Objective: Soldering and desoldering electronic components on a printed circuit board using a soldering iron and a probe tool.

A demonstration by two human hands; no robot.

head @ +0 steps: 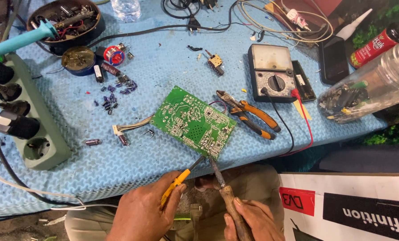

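A green circuit board (194, 121) lies solder side up on the blue mat (119, 147), tilted, with a white ribbon cable (130, 126) at its left. My left hand (143, 210) holds a yellow-handled tool (178, 180) whose dark tip touches the board's near corner. My right hand (253, 221) grips a wooden-handled soldering iron (224, 189), its tip meeting the same corner.
Orange-handled cutters (248, 114) lie right of the board, beside an analog multimeter (274, 73) with red and black leads. A green power strip (27, 120) sits left. Small capacitors (114, 93), a solder tin (78, 59), a parts bowl (67, 20) and a clear jar (369, 87) surround the area.
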